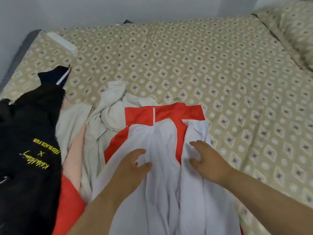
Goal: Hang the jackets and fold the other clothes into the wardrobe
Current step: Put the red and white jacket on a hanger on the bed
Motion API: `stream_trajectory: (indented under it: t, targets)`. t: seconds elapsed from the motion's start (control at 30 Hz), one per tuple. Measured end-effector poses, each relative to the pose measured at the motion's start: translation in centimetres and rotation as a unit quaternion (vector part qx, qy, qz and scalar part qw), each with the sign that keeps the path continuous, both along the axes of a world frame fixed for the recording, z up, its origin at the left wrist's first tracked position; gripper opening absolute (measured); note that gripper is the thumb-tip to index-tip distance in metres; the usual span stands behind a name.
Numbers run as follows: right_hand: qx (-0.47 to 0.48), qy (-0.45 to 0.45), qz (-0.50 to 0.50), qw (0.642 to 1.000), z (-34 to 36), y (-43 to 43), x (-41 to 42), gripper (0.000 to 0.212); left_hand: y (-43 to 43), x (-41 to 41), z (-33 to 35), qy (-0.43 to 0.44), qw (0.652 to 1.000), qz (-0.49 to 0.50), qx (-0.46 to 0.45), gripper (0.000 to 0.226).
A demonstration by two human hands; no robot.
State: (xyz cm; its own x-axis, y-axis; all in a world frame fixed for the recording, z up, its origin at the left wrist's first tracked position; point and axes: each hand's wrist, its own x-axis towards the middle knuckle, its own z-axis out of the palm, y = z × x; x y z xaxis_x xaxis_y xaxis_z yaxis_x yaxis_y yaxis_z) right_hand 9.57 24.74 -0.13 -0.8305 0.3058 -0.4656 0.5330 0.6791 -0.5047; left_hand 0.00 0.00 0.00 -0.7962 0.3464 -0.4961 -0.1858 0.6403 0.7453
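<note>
Red-and-white jacket (162, 187): spread on the bed (220, 73) at the middle of its near edge, red collar toward the bed's far side. Left hand (133, 165): on the jacket's white panel, fingers curved with a narrow gap to the thumb; whether they pinch cloth cannot be told. Right hand (206, 158): on the same white cloth, fingers spread wide, holding nothing. Black jacket (30, 133), yellow lettering: bed's near left. Pale crumpled garments (110, 109): on the bed between both jackets. Pillow (298, 31): bed's far right corner.
</note>
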Motion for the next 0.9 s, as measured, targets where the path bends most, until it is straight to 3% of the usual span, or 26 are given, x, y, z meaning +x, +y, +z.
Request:
stream_trajectory:
  t: [0.13,0.23,0.3,0.4,0.43,0.53,0.67,0.77,0.83,0.9]
  targets:
    - [0.07,0.02,-0.139,0.988,-3.0,1.1,-3.7,0.056,3.2,-3.2,-3.4,0.093,0.992,0.006,-0.085,0.063]
    - [0.053,0.043,-0.258,0.964,-4.3,2.4,-4.9,0.05,3.5,-6.2,-4.7,0.188,0.962,-0.003,-0.198,0.061]
    - [0.006,0.068,-0.354,0.933,-4.2,3.8,-5.8,0.047,3.3,-7.8,-5.0,0.191,0.962,0.003,-0.196,0.058]
    - [-0.136,0.082,-0.46,0.874,-2.9,5.1,-7.1,0.011,3.1,-9.1,-4.9,0.195,0.964,0.068,-0.167,0.059]
    - [-0.193,0.094,-0.467,0.858,-2.3,5.0,-7.4,0.008,3.0,-9.4,-4.8,0.212,0.958,0.096,-0.166,0.062]
    - [-0.221,0.173,-0.404,0.871,-1.1,3.3,-8.2,0.024,2.9,-10.3,-4.6,0.202,0.955,0.151,-0.157,0.068]
    - [-0.128,0.28,-0.223,0.925,-0.4,-2.1,-9.9,0.03,2.9,-11.7,-4.1,0.092,0.979,0.13,-0.126,0.047]
    - [-0.096,0.193,-0.061,0.974,-1.4,-5.7,-10.4,0.033,3.0,-12.2,-3.4,0.03,0.992,0.116,-0.042,0.04]
    - [-0.144,0.104,-0.042,0.983,-2.0,-6.8,-10.0,0.026,3.3,-12.3,-3.1,-0.012,0.993,0.12,0.017,0.04]
    - [-0.154,0.071,-0.048,0.984,-2.5,-7.0,-9.3,0.023,3.7,-12.0,-3.1,-0.037,0.991,0.118,0.047,0.043]
